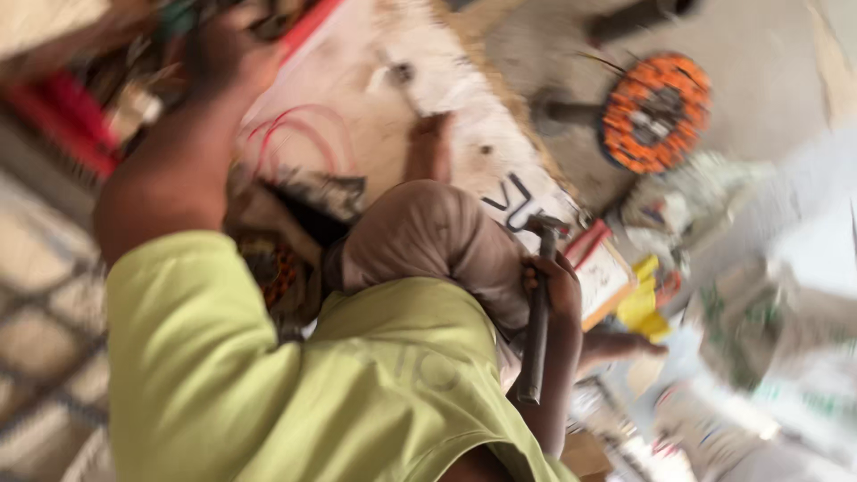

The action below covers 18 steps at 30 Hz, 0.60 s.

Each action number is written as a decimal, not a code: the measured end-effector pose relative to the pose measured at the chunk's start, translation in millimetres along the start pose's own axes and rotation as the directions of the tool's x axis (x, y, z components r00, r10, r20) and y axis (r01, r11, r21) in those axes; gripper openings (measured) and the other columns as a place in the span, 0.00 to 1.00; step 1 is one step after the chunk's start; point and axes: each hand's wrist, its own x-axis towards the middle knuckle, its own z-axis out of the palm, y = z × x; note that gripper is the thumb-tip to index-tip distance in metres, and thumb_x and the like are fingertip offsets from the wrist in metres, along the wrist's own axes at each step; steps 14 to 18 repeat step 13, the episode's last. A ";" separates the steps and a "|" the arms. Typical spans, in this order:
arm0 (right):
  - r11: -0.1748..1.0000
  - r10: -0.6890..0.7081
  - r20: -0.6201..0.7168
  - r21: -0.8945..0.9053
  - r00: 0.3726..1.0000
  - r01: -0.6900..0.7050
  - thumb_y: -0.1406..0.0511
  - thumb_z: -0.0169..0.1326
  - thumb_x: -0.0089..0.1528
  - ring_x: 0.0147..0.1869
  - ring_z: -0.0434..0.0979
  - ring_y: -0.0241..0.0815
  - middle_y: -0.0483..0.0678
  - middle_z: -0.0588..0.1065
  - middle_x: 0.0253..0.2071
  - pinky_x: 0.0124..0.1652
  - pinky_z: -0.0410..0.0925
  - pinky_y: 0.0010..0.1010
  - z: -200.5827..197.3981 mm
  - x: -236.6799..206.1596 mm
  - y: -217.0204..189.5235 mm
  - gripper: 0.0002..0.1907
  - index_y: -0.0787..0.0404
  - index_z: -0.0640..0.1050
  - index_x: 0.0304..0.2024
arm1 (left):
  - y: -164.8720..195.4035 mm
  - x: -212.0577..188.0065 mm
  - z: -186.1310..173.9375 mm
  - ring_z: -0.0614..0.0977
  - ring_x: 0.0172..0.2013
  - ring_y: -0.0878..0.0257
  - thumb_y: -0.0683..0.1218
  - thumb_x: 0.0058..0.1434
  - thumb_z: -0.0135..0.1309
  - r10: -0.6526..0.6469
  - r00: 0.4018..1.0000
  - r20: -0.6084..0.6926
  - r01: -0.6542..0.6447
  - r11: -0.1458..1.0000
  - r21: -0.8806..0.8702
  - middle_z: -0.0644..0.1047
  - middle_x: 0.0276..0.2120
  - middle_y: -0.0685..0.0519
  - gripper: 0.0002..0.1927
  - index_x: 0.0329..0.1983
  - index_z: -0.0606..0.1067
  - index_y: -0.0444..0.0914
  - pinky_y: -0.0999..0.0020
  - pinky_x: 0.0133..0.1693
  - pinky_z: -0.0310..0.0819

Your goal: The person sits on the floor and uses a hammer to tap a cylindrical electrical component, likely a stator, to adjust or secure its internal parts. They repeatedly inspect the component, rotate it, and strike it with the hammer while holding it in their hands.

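The view is blurred by motion. My right hand (555,287) is closed around the dark handle of a hammer (538,321), held upright beside my bent knee (428,234), with its head pointing up. My left arm, in a lime green sleeve, stretches to the upper left. My left hand (228,52) reaches into a pile of clutter there, and its fingers are too blurred to tell whether they hold anything. My foot (430,145) rests on a pale board (464,98).
A round coil wound with orange wire (656,112) lies on the grey floor at the upper right. Red wire loops (299,134) lie on the board. A red-edged box (603,268), a yellow item (644,308) and pale sacks (777,321) crowd the right side.
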 end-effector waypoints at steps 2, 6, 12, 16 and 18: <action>1.000 -0.027 -0.039 -0.009 0.999 0.027 0.73 0.50 0.63 0.26 0.72 0.36 0.54 0.75 0.31 0.21 0.66 0.23 3.3 2.2 0.7 0.08 0.67 0.70 0.45 | 9.4 14.4 4.4 0.83 0.38 0.44 0.49 0.67 0.66 0.072 0.977 0.199 -0.115 0.969 0.219 0.81 0.37 0.40 0.12 0.49 0.82 0.39 0.49 0.41 0.74; 1.000 -0.020 -0.109 0.011 0.994 0.021 0.74 0.49 0.61 0.25 0.73 0.37 0.53 0.75 0.31 0.22 0.68 0.25 8.1 -5.8 3.8 0.16 0.68 0.71 0.53 | 26.4 9.3 1.7 0.83 0.47 0.48 0.43 0.61 0.63 -0.117 0.963 0.244 0.128 0.991 -0.032 0.81 0.47 0.41 0.18 0.54 0.79 0.37 0.56 0.48 0.75; 0.998 -0.030 -0.056 0.054 0.998 0.033 0.74 0.52 0.61 0.25 0.73 0.37 0.51 0.75 0.31 0.24 0.70 0.25 5.2 -9.9 6.9 0.24 0.68 0.70 0.62 | 30.5 7.7 -9.6 0.78 0.52 0.39 0.36 0.66 0.58 -0.130 0.935 0.331 0.022 0.950 0.312 0.78 0.51 0.32 0.19 0.60 0.80 0.37 0.49 0.53 0.70; 0.998 -0.023 -0.066 0.064 0.998 0.028 0.74 0.52 0.61 0.25 0.73 0.37 0.52 0.76 0.30 0.24 0.70 0.25 6.0 -10.2 6.0 0.25 0.68 0.69 0.62 | 49.1 3.0 38.3 0.78 0.52 0.39 0.36 0.66 0.58 -0.115 0.934 0.338 0.005 0.951 0.308 0.78 0.51 0.32 0.19 0.60 0.80 0.37 0.49 0.53 0.70; 0.998 -0.023 -0.066 0.064 0.998 0.028 0.74 0.52 0.61 0.25 0.73 0.37 0.52 0.76 0.30 0.24 0.70 0.25 6.0 -10.2 6.0 0.25 0.68 0.69 0.62 | 49.1 3.0 38.3 0.78 0.52 0.39 0.36 0.66 0.58 -0.115 0.934 0.338 0.005 0.951 0.308 0.78 0.51 0.32 0.19 0.60 0.80 0.37 0.49 0.53 0.70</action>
